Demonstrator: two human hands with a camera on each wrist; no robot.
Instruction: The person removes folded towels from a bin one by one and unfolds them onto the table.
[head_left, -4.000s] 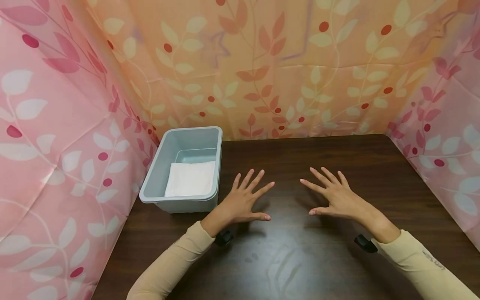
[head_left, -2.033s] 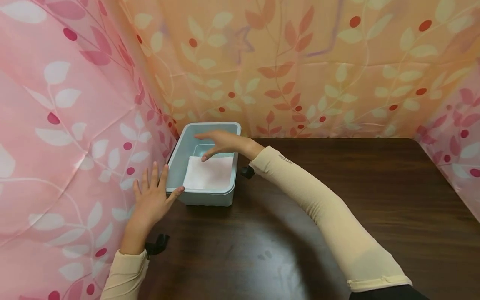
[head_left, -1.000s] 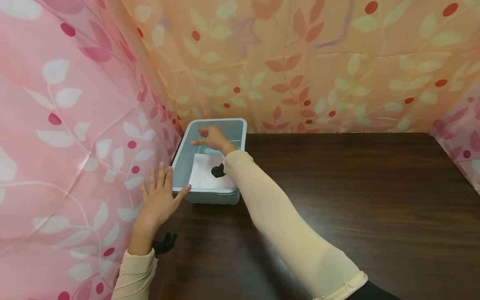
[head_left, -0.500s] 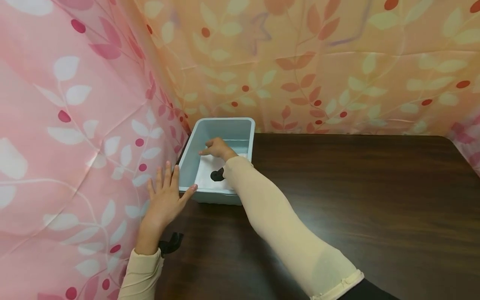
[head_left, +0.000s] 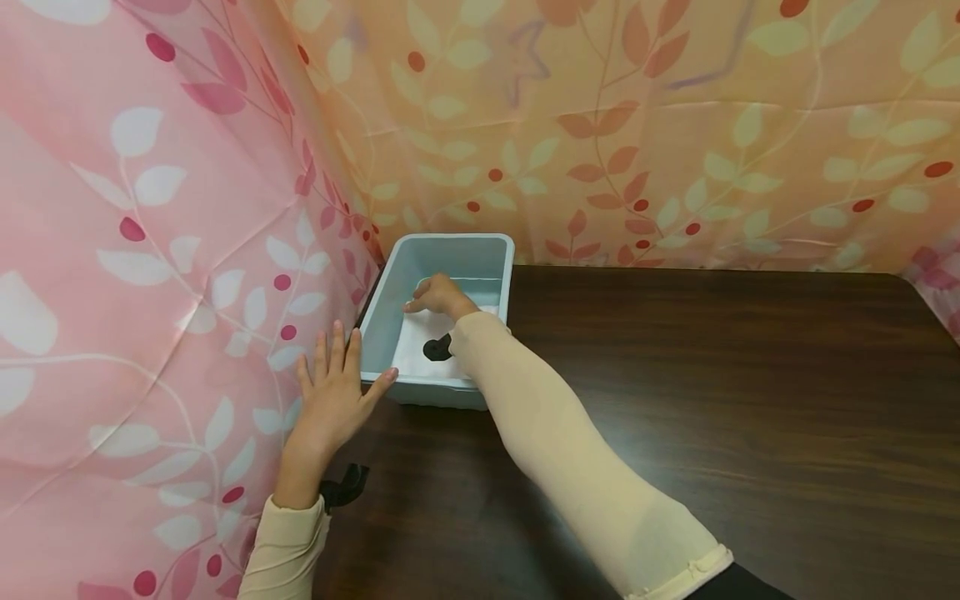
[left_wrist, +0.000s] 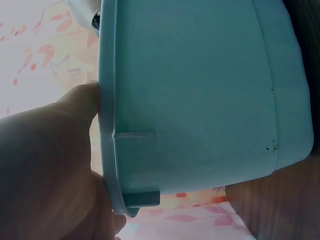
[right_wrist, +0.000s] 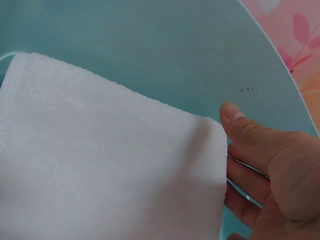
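A light blue-grey plastic bin (head_left: 450, 237) stands at the left of the table, with a folded white towel (head_left: 408, 346) lying flat in it. My left hand (head_left: 333, 404) rests on the bin's near left corner, fingers spread and mostly straight, thumb at the rim. My right hand (head_left: 444, 297) reaches down inside the bin, at the towel's far edge. In the right wrist view, the thumb (right_wrist: 240, 120) is right at a towel corner and the fingers lie along the edge, with a gap between thumb and fingers. The right sleeve covers part of the towel.
A dark wood-grain table (head_left: 712, 400) extends to the right of the bin. Pink leaf-patterned cloth (head_left: 187, 317) hangs close along the left side, and an orange one (head_left: 600, 150) closes off the back. A black wrist camera (head_left: 437, 348) on the right arm hangs over the towel.
Both hands have left the middle of the table: the left came to the bin's near corner, the right reached into the bin and lowered to the towel. The view has shifted slightly.
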